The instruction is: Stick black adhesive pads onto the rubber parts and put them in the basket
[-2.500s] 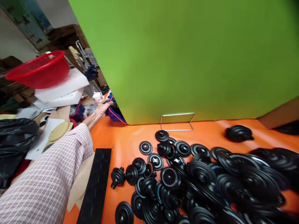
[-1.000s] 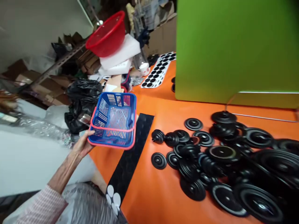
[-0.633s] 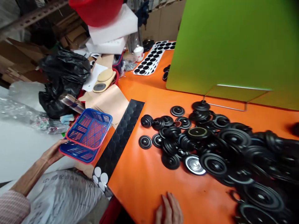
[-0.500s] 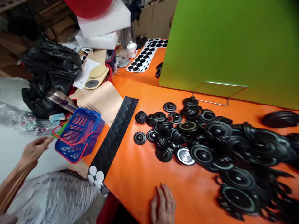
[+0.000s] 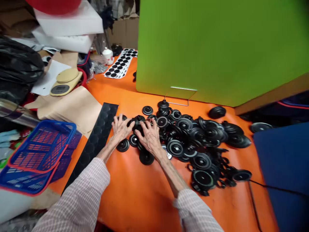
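Observation:
A heap of round black parts with stepped rings, like suction cups (image 5: 184, 124), lies across the orange table (image 5: 145, 193). At its left end, my left hand (image 5: 122, 129) reaches over a few of the discs with its fingers apart. My right hand (image 5: 151, 135) lies beside it on the heap, palm down and fingers spread, covering some parts. Whether the fingertips grip any single disc cannot be made out. One loose disc (image 5: 123, 145) sits just below my left hand, and another disc (image 5: 147, 110) lies beyond both hands.
Left of my hands runs a black sheet of round stickers (image 5: 101, 125). Blue baskets (image 5: 43, 145) with red handles stand at the far left, near brown paper (image 5: 70, 106) and a kitchen scale (image 5: 64, 85). A green board (image 5: 217, 48) rises behind the heap.
Both hands have moved onto the left part of the heap: the left from beside the basket, the right from the table's front. The view has shifted right.

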`<state>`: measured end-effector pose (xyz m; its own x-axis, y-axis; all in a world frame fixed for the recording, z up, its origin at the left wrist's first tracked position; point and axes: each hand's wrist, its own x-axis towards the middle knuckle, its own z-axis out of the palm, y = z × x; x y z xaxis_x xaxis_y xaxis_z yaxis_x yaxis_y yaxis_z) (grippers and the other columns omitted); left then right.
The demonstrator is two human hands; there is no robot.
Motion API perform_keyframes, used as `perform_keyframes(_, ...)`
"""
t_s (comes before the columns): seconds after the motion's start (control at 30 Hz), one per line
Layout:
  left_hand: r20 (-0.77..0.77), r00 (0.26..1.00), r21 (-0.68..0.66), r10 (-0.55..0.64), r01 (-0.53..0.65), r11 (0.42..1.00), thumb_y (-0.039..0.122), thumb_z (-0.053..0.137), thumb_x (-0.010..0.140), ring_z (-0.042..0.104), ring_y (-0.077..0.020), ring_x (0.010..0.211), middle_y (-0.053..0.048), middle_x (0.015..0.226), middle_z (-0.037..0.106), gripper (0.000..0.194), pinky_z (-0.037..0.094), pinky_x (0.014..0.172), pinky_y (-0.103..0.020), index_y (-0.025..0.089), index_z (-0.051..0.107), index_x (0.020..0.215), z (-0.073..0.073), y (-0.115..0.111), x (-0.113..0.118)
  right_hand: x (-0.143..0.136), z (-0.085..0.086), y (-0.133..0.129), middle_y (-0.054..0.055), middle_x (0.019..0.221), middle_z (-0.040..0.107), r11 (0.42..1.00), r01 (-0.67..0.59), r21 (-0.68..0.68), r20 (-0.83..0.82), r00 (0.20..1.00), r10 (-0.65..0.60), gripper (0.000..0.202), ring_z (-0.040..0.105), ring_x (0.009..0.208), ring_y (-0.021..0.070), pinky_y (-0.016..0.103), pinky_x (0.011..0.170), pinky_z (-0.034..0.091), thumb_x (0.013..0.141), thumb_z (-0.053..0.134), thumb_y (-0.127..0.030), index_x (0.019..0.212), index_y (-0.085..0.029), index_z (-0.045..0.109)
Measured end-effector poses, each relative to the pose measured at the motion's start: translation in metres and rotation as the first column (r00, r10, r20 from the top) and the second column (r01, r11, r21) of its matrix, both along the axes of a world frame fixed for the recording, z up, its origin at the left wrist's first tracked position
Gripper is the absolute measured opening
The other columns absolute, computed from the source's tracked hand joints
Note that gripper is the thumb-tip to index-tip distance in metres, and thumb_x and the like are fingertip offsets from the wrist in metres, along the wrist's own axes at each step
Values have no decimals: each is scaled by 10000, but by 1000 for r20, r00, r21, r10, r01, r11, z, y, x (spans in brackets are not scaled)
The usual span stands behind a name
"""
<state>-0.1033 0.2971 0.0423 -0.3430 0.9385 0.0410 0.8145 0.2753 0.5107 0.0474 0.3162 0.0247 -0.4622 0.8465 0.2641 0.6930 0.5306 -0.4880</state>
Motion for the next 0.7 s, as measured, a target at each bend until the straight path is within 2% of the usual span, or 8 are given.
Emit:
perform_keyframes(0.17,-104,981,60,-165,172,983,368,525,878,423,-310,1161,-118,1259,472,245,432,955,-512,227,716,940,-7,-46,12,11,3,-36,167,1176,603,1000,-28,0,12,1000,28,354,372,1268,379,540,1015,407,857,532,-253,1161,-79,584)
perform_keyframes(0.27,-128,963,112,-235,250,962,317,500,898,429,-273,1141,-113,1227,466,232,437,974,-468,217,698,966,-11,-79,22,27,5,-65,156,1149,614,998,-57,-11,-19,998,56,342,509,1133,320,471,968,473,867,503,-224,1179,-99,566)
perform_keyframes(0.4,-152,939,149,-308,330,932,217,484,898,415,-281,1213,-120,1254,483,238,415,1013,-482,224,685,1025,-8,-98,33,45,1,-101,168,1207,590,998,-59,-10,-48,997,59,422,544,1132,309,466,950,505,890,485,-234,1298,-124,469)
perform_keyframes(0.5,-106,956,162,-274,288,944,217,518,872,399,-318,1284,-118,1327,481,290,359,1047,-567,261,652,1125,2,-116,41,65,7,-122,157,1326,499,998,-68,12,-89,994,69,522,506,1211,288,454,969,506,902,496,-268,1395,-175,353)
perform_keyframes(0.57,34,983,147,-180,173,974,249,554,846,408,-329,1293,-109,1338,482,331,345,1064,-578,305,640,1161,7,-147,48,86,16,-124,149,1341,451,996,50,74,-128,991,-40,537,484,1226,275,450,961,503,901,499,-226,1412,-216,336)
perform_keyframes(0.63,306,941,-18,-144,157,987,284,547,848,506,-293,1197,-65,1202,561,316,419,1023,-527,430,648,1110,9,-194,57,110,25,-112,163,1312,437,950,271,154,-134,959,-251,537,467,1219,286,475,958,476,895,508,-191,1408,-221,352)
perform_keyframes(0.67,478,868,-225,-133,267,937,309,561,846,514,-277,1195,-39,1182,575,327,455,995,-490,498,628,1104,10,-220,62,121,27,-102,177,1302,437,912,366,187,-114,930,-350,539,451,1222,305,504,966,449,894,523,-213,1406,-207,358)
perform_keyframes(0.7,609,791,-427,-60,392,815,327,600,831,496,-260,1220,-15,1207,569,343,491,953,-450,546,607,1096,9,-245,68,130,28,-89,192,1307,436,885,422,199,-86,907,-413,551,425,1239,331,546,986,406,894,534,-262,1409,-189,353)
